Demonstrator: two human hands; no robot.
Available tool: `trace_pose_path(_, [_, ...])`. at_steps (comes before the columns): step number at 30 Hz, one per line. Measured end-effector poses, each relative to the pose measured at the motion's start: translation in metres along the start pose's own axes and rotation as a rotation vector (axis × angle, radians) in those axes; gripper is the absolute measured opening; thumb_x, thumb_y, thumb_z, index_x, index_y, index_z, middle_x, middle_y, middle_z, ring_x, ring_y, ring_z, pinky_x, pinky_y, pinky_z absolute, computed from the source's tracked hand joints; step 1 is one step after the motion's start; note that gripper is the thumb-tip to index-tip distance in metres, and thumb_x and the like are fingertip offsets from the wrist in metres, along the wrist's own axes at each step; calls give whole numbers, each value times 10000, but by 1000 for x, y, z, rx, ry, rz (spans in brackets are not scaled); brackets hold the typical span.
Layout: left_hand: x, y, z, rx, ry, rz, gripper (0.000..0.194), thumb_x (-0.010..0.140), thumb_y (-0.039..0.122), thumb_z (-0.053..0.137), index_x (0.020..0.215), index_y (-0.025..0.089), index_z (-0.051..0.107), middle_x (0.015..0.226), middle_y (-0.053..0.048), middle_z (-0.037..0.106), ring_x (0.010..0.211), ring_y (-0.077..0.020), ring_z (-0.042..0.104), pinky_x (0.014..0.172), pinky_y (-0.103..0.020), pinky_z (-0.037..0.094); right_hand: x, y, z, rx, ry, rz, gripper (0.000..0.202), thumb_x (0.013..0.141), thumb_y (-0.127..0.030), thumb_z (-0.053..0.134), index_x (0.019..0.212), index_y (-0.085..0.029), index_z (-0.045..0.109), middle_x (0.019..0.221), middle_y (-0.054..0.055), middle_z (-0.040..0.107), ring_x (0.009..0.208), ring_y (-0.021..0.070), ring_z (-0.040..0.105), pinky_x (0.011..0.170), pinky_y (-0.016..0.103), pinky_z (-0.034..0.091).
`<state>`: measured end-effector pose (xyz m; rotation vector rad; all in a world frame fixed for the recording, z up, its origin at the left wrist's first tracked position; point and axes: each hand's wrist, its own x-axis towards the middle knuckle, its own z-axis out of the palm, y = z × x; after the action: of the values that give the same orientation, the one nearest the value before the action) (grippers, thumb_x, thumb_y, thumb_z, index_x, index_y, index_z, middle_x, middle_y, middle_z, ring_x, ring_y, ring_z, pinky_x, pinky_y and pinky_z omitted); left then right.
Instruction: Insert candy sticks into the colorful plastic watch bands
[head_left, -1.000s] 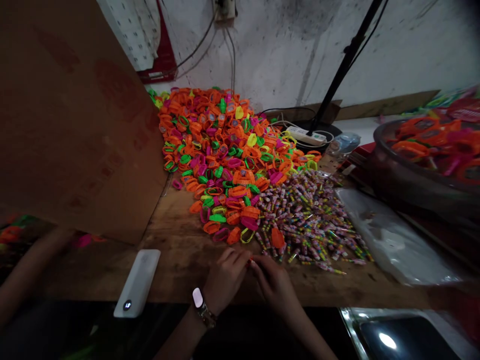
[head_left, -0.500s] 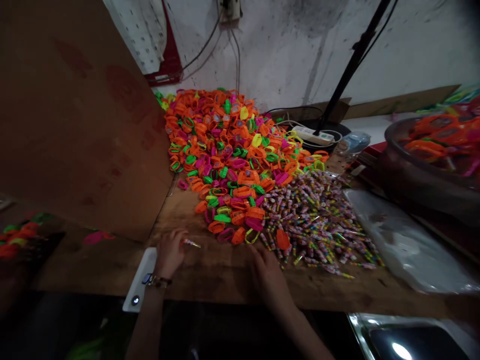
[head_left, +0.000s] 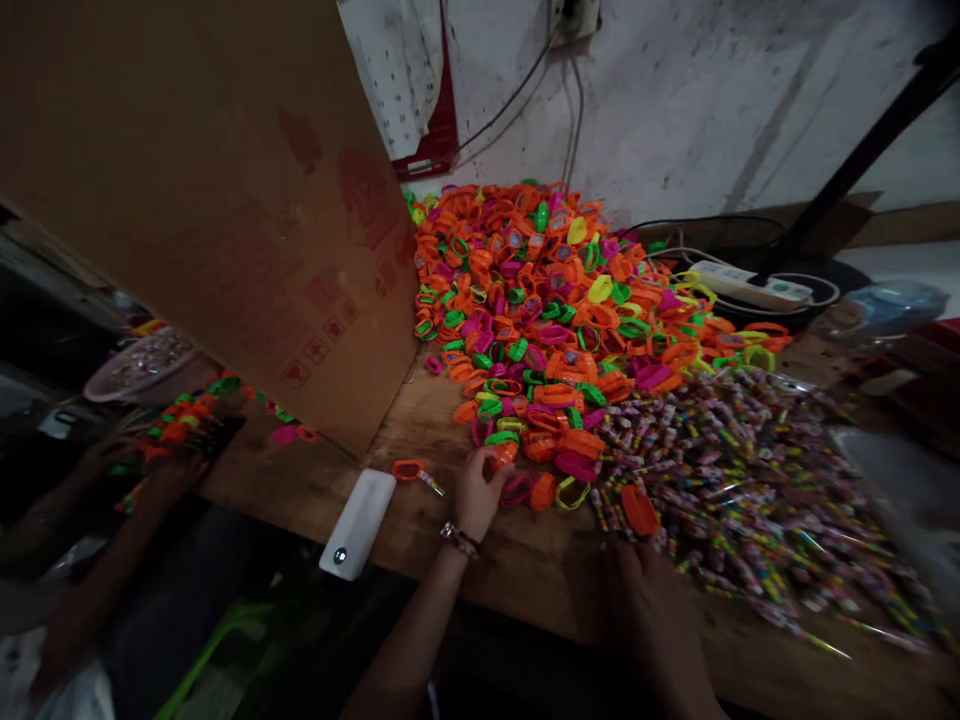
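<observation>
My left hand [head_left: 480, 495], with a bracelet at the wrist, has its fingers closed on an orange toy watch [head_left: 504, 456] at the front edge of a heap of colourful plastic toy watches [head_left: 517, 290]. To its left, an orange toy watch [head_left: 407, 469] lies on the wood with a small candy tube [head_left: 431, 483] against it. My right hand [head_left: 652, 595] is dim and blurred, its fingers stretched toward the near left edge of a pile of wrapped candy tubes [head_left: 750, 480]. Just beyond those fingertips is another orange watch piece [head_left: 640, 510].
A white phone-like slab [head_left: 358, 525] lies at the table's near edge. Left stands a tall cardboard box [head_left: 285, 230]; past it, another person's hands [head_left: 176, 475] are among toy watches. A power strip [head_left: 750, 284] and black pole [head_left: 847, 160] stand behind, a plastic bag [head_left: 892, 500] to the right.
The view has turned left. My left hand has moved right from beside the candy tube to the watch heap and taken hold of an orange watch. My right hand has moved toward the candy pile.
</observation>
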<state>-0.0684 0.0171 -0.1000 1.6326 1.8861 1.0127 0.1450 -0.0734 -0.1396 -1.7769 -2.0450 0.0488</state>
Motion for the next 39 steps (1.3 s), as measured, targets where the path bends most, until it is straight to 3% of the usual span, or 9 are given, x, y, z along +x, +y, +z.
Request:
trace_pose_path(3, [-10,2,-3,-172,-6,-12,121,813,257,580,884,173,529,868,-26,630,813,-149,615,750,-266,481,7,-12,-3,348,146,50,235,905,-295,396,946,-142,570,871,137,611,749,240,595,649,352,483])
trace_pose_path(5, [-18,9,-5,-261,-32,-7,175,805,236,587,954,183,511,934,-34,641,859,-149,630,766,-263,489,14,-28,-11,608,144,106,232,912,-323,396,964,-161,554,862,108,620,757,214,607,669,328,492])
trace_pose_path(9, [-33,29,-12,-423,-218,-59,450,702,138,674,1107,208,491,1080,-63,654,1007,-180,619,890,-313,469,31,-59,-33,1063,-2,190,274,907,-389,441,1033,-191,583,913,77,642,831,190,610,748,305,484])
trace_pose_path(12, [-39,40,-21,-514,-376,-94,358,694,157,673,1038,185,580,1120,-82,646,1010,-201,615,899,-330,472,43,-70,-42,1339,-99,277,302,871,-456,508,998,-203,612,865,49,631,783,168,582,712,280,468])
trace_pose_path(17, [-37,40,-34,-625,-380,-52,382,782,301,636,1148,205,589,1208,-65,606,1122,-218,552,980,-335,428,62,-64,-47,1699,-310,382,343,792,-505,617,937,-194,623,721,-5,566,600,102,470,560,228,385])
trace_pose_path(24, [-31,47,-37,-505,-468,36,349,856,318,509,1186,214,554,1260,-58,567,1158,-219,523,988,-332,420,75,-55,-71,1561,-280,407,364,715,-507,688,861,-177,644,698,-17,556,613,101,463,580,232,396])
trace_pose_path(30, [-32,57,-36,-268,-426,191,348,857,331,520,1184,214,540,1230,-78,576,1183,-224,495,1052,-381,351,78,-54,-78,1463,-282,331,326,738,-478,662,888,-188,669,825,19,637,756,145,551,686,264,435])
trace_pose_path(34, [-29,60,-34,-599,-392,-24,367,840,400,559,1143,202,505,1179,-92,600,1062,-210,583,936,-364,460,75,-49,-78,1505,-296,396,331,681,-424,733,904,-188,665,883,23,657,817,151,574,736,266,439])
trace_pose_path(39, [-27,67,-36,-1030,-378,-276,455,687,330,744,1043,201,492,1068,-55,639,921,-177,647,794,-295,532,70,-53,-79,1611,-282,498,365,676,-481,729,851,-168,661,687,-18,587,638,102,505,608,230,403])
